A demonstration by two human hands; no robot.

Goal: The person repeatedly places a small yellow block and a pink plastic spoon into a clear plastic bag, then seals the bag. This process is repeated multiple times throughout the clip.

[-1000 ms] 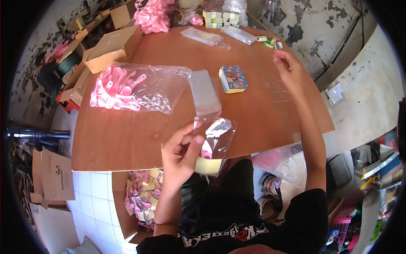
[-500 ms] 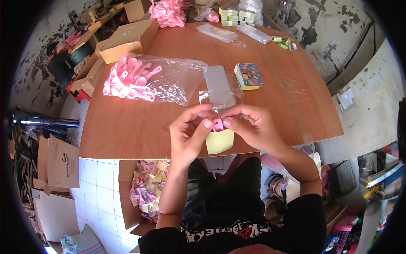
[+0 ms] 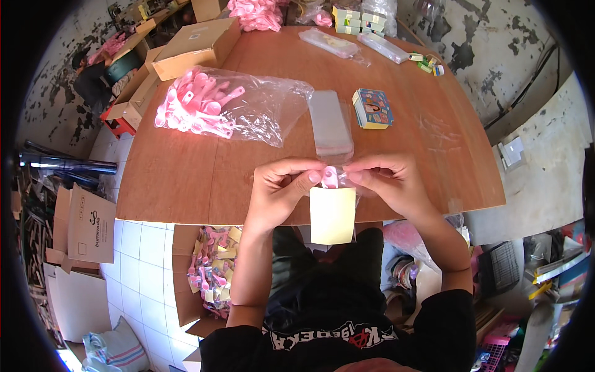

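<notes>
Left hand [image 3: 282,189] and right hand [image 3: 387,180] both pinch a small clear bag [image 3: 333,186] at the near edge of the surface [image 3: 204,180], pink spoon [image 3: 329,178] at its mouth, yellow card [image 3: 333,215] inside. Looks like the bagging step; next needs the spoon pushed fully in, mouth held open.

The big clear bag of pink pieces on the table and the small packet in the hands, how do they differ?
The big clear bag lies flat on the wooden table, untouched; the small packet is held up by the left hand and right hand. The bag holds many pink pieces; the packet shows one pink piece and a pale yellow card. Both contain pink pieces.
</notes>
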